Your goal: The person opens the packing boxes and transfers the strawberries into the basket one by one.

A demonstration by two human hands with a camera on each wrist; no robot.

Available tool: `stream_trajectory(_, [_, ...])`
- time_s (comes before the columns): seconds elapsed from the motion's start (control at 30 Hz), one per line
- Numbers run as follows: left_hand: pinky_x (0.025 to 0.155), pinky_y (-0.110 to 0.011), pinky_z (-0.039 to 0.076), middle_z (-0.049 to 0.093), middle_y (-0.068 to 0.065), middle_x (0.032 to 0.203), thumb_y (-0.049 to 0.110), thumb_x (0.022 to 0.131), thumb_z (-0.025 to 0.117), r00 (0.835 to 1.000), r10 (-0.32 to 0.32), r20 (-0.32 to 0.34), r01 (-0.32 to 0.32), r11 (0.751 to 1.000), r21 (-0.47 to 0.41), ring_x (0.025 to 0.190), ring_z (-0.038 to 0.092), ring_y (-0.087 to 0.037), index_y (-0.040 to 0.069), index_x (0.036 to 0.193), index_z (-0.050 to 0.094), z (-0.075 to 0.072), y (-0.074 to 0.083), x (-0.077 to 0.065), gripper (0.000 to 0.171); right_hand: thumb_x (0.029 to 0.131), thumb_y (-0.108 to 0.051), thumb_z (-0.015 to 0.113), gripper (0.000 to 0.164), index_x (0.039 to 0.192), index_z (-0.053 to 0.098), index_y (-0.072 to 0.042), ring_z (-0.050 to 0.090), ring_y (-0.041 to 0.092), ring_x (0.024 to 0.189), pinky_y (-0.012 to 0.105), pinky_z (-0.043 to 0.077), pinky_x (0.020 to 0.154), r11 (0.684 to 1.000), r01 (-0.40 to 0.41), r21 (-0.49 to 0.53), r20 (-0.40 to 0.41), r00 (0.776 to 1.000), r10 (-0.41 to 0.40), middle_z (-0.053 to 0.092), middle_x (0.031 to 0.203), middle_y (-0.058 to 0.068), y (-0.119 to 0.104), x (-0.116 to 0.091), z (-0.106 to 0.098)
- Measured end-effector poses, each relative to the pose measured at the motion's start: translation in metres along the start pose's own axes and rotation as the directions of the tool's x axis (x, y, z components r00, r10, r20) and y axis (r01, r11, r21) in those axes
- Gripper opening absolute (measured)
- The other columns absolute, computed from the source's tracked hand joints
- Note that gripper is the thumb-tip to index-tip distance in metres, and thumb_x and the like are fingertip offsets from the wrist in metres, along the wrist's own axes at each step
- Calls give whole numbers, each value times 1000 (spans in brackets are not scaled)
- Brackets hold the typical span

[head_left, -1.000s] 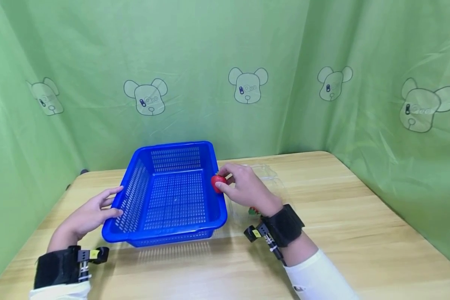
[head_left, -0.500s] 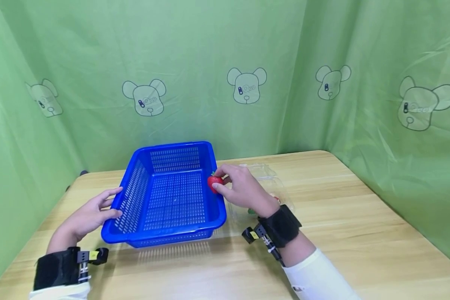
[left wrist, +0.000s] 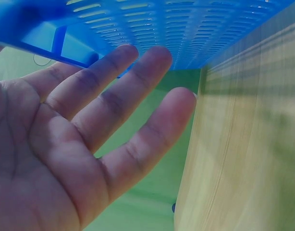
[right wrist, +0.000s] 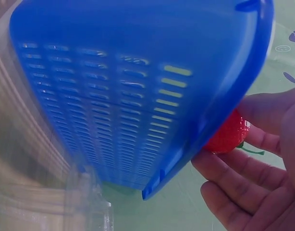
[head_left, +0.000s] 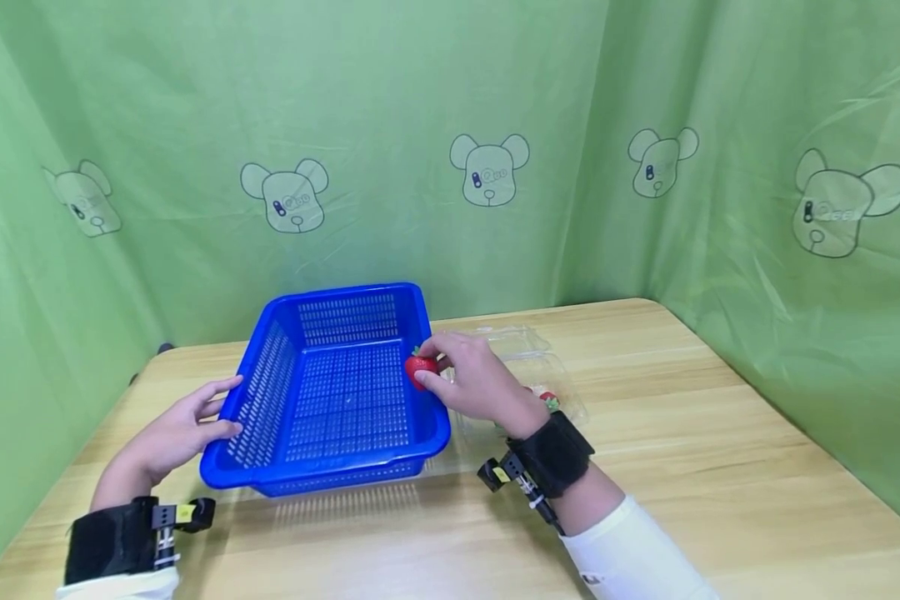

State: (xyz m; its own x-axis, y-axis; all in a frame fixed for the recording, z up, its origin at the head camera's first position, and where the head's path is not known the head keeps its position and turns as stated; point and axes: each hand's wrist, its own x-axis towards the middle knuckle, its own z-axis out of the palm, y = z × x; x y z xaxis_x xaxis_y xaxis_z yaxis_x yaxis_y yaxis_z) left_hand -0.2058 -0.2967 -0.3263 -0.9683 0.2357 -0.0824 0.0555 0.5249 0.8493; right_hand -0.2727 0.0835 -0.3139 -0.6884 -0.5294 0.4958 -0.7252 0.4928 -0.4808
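Observation:
A blue plastic basket [head_left: 348,400] with slotted walls stands on the table, its inside bare. At its left rim is my left hand [head_left: 183,425], thumb at the wall and other fingers outside. In the left wrist view, those fingers [left wrist: 147,139] stretch beneath the slotted wall. My right hand [head_left: 476,379] pinches a red strawberry [head_left: 420,372] with a green leaf top, just inside the basket's right rim. In the right wrist view, the rim hides part of the strawberry [right wrist: 229,134], while thumb and fingers grip it from either side.
Partly behind my right forearm lies an open clear plastic box [head_left: 540,367], with some strawberries [head_left: 549,399] in it. The wooden table [head_left: 690,433] meets a green curtain [head_left: 390,100] printed with bear heads at the back and sides.
My right hand has moved left and slightly down, carrying the strawberry from the basket's right rim to just inside it. More of the clear box's strawberries now show. My left hand stays at the rim.

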Motion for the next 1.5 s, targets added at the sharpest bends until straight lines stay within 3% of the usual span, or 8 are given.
stream_trajectory(0.13, [86,-47,54,37,-42,136,11,95,53,1000,-4,5,4,1000,-4,106,59,-38,-2,149,9,1,1,-1,70,88,-18,67,13,96,64,-8,63,13,79,29,59,69,999,17,-29,-12,1000,-18,68,91,4,1,-1,4])
stream_trajectory(0.33, [85,-48,54,37,-42,137,11,95,53,1000,-4,2,4,1000,1,104,60,-38,-2,149,9,0,1,0,71,87,-11,65,8,94,64,-6,62,14,78,35,59,71,997,51,-53,-50,997,-54,68,87,5,3,-1,6])
stream_trajectory(0.73, [85,-46,54,37,-42,136,11,95,53,1000,1,0,-1,1000,5,105,60,-38,-1,149,10,0,-2,0,70,88,-14,65,9,94,65,-7,62,11,78,29,57,71,998,8,-67,-26,1000,-10,67,87,2,2,-2,5])
stream_trajectory(1.5, [85,-49,54,36,-42,137,11,96,52,1000,-15,1,15,1000,15,103,61,-38,-2,149,10,1,6,-1,69,87,-9,64,7,91,65,-4,66,18,76,36,58,70,998,-19,-65,-60,998,15,70,87,9,14,-5,-13])
